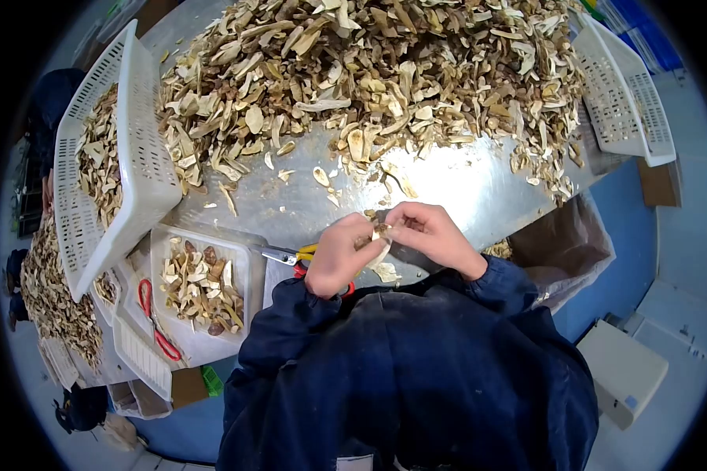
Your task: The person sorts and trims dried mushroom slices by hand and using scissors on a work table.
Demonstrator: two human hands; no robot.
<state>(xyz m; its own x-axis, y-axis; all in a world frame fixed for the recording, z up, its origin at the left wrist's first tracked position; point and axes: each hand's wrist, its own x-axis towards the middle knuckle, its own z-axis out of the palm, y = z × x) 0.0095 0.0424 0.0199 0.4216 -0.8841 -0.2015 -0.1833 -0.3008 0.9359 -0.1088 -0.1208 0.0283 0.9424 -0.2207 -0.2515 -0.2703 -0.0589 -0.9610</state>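
In the head view, the person in dark blue sleeves has both hands close together over the near edge of the metal tabletop (267, 196). The left hand (339, 247) and the right hand (432, 233) are each curled, thumbs and fingertips pinching one small mushroom piece (379, 231) between them; its cap end looks brown and its lower part pale, though the fingers cover a good deal of it. Just below the hands, a pale scrap (386, 272) lies near the person's front. Right beside the left hand are scissors with a yellow handle (307, 251), their blades pointing away to the left, and red handle parts show partly behind the left hand and sleeve. Further left of the hands sits a shallow white tray (247, 286) holding sliced pieces, and past it lie red-handled scissors (145, 298). Beyond the hands, a great heap of dried mushroom slices (369, 71) spreads over the tabletop, with a few loose ones scattered nearer. A white basket (153, 165) stands tilted, well off to the left, another basket (605, 94) far to the right, and a lined bin (585, 243) is lower, to the right of the right hand.
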